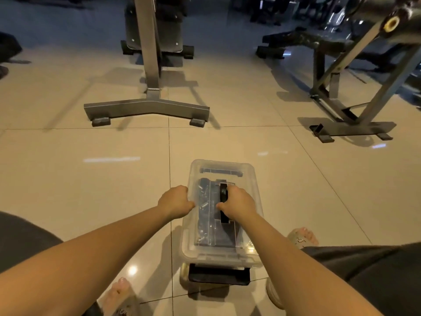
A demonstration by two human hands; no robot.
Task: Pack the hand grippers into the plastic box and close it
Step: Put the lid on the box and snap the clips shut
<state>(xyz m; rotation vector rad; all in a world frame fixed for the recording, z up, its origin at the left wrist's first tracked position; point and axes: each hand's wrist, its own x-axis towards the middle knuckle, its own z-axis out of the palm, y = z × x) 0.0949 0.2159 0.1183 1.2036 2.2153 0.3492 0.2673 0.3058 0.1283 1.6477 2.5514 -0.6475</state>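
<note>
my left hand (pixel 176 200) grips the plastic box (pixel 223 165) rim | my right hand (pixel 238 202) wraps its black handle (pixel 223 193) | risk — near latch (pixel 218 275) looks unfastened; lifting could spill the hand grippers (pixel 206 215)

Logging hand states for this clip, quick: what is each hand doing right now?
Left hand: closed, gripping the left edge of the plastic box.
Right hand: closed round the black handle.
</note>
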